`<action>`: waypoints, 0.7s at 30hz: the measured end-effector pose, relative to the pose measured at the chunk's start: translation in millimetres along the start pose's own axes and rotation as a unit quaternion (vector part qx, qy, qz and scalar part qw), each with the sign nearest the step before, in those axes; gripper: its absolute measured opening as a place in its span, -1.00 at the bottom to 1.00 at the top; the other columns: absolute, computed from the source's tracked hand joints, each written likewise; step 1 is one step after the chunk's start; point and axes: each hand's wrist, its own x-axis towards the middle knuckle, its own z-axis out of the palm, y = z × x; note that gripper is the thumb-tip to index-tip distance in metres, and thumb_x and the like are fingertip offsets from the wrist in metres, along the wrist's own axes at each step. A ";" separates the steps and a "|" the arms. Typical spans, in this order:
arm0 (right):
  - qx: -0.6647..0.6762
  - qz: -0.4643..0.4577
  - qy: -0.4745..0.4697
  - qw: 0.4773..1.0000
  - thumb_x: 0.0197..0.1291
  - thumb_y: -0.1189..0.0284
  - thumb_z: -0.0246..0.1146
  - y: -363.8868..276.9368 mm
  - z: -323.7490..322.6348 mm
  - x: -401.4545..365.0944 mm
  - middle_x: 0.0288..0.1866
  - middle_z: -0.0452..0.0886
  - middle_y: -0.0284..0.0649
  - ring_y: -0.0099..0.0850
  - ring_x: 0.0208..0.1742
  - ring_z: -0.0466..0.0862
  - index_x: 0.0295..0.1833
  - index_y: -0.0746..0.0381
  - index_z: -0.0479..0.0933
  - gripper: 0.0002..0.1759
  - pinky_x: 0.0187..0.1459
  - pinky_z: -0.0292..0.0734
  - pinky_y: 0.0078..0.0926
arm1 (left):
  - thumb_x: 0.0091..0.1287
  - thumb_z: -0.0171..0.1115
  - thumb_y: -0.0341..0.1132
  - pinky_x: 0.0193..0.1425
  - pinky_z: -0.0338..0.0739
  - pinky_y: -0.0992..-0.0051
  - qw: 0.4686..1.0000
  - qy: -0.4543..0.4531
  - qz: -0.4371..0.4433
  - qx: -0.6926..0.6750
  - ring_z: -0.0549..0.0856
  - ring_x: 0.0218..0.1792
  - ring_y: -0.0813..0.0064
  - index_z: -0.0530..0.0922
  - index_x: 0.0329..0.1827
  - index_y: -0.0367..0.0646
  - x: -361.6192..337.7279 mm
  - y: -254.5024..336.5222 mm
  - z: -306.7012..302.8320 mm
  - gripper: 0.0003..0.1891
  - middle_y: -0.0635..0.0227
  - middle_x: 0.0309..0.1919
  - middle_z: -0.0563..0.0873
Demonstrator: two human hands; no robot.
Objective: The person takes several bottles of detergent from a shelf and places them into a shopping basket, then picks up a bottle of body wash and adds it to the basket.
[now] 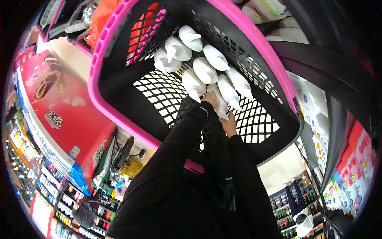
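Inside a deep black mesh basket [195, 8] with a pink rim, several white bottles [190, 38] stand grouped together, their spouts pointing toward me. My left hand [211, 100] is closed around the side of the nearest white bottle [217, 95]. At the spout end of that same bottle, my right hand [229, 125] has its fingers pressed against it. Another white bottle [193, 84] stands beside my left hand, and one more [228, 92] is just beyond the right hand. Parts of the held bottle are hidden by my fingers.
A red printed display panel [59, 95] stands left of the basket. Shelves with white and red packs [354, 163] are on the right. Stocked shelves [67, 207] and a person in dark clothing [85, 213] show lower left; another person [304, 223] is lower right.
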 end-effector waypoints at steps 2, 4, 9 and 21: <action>0.016 0.050 -0.092 0.994 -0.15 0.40 0.21 3.2 -0.5 -5.1 -0.24 0.47 -0.02 -0.20 -0.20 0.49 -0.08 0.42 0.30 -0.51 -0.18 0.38 -0.41 | 0.06 -0.06 -0.30 -0.04 0.37 0.31 0.979 -0.139 0.083 0.124 0.50 -0.12 0.15 0.37 -0.05 -0.24 40.4 -34.0 65.3 -0.63 0.01 -0.13 0.47; 0.050 0.074 -0.195 0.977 -0.14 0.38 0.19 3.1 -1.6 -17.3 -0.37 0.50 -0.08 -0.30 -0.33 0.50 -0.18 0.41 0.38 -0.60 -0.30 0.39 -0.49 | 0.03 -0.01 -0.31 -0.02 0.36 0.35 0.915 -0.269 0.162 0.251 0.50 -0.11 0.18 0.41 -0.09 -0.24 41.0 -76.6 79.9 -0.65 0.03 -0.18 0.51; -0.098 -0.082 -0.179 0.976 -0.20 0.42 0.20 -31.4 1.0 -58.0 -0.48 0.52 -0.09 -0.21 -0.36 0.54 -0.32 0.31 0.42 -0.73 -0.34 0.42 -0.41 | 0.01 0.02 -0.30 -0.04 0.38 0.36 0.909 -0.257 0.192 0.267 0.52 -0.15 0.20 0.45 -0.16 -0.23 -27.9 -45.9 13.1 -0.67 0.06 -0.23 0.54; -0.015 -0.279 -0.014 0.960 -0.11 0.43 0.13 -131.1 -83.7 -186.4 -0.30 0.46 -0.06 -0.14 -0.24 0.47 -0.25 0.28 0.38 -0.75 -0.22 0.36 -0.34 | -0.03 0.06 -0.24 -0.15 0.42 0.37 0.935 -0.157 0.266 0.175 0.56 -0.25 0.22 0.52 -0.30 -0.21 -106.6 -2.6 -124.1 -0.72 0.09 -0.34 0.58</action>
